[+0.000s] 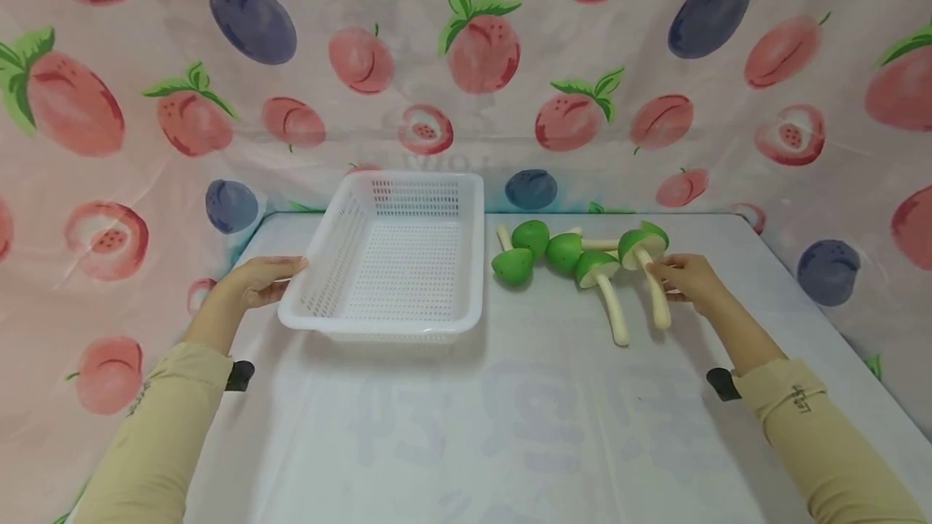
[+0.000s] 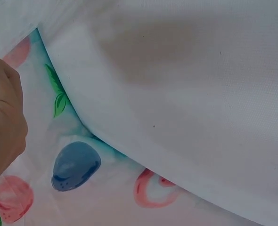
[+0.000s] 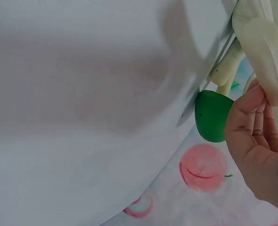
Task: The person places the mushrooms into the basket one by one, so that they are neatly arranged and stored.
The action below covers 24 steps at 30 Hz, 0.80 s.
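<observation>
At the left of the head view, my left hand grips the left rim of a white perforated plastic basket. The left wrist view catches only part of that hand at its edge; the grip lies outside it. My right hand pinches the pale stem of a green-capped mushroom, cap toward the back. In the right wrist view, the fingers close on this stem. Several similar mushrooms lie in a cluster between basket and right hand, one with its stem pointing forward.
A white-covered table carries everything. Behind and beside it hangs a fruit-printed cloth. The basket's inside shows only its bare perforated floor. Another green cap shows beside the right hand in the right wrist view.
</observation>
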Tool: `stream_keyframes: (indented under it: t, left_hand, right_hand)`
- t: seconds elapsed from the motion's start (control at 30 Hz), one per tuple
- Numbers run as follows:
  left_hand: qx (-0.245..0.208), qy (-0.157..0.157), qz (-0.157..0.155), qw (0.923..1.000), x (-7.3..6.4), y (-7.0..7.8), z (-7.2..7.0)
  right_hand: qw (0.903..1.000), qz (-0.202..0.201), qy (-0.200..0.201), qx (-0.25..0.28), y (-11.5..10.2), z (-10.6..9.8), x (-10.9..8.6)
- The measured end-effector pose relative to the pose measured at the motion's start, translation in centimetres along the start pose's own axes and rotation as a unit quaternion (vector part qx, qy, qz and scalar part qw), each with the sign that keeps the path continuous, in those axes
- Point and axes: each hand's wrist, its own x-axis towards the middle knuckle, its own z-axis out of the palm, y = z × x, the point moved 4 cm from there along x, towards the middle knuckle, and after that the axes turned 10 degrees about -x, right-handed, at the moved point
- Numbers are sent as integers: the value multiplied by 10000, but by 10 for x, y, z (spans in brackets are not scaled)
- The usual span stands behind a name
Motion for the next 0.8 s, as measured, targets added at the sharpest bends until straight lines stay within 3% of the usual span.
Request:
stream_keyframes:
  t: [0.13,0.5,0.8]
  left_hand:
    - [-22,-11,-30,10000,0,1,1]
    - [-601,-128,-26,9981,-2,-4,-2]
    - [-312,-40,79,9995,-1,2,3]
  right_hand:
    - [10000,-81,13,20,-8,-1,-1]
    - [9998,-132,-90,-125,-40,9,6]
    - [9989,-381,79,-272,-72,14,15]
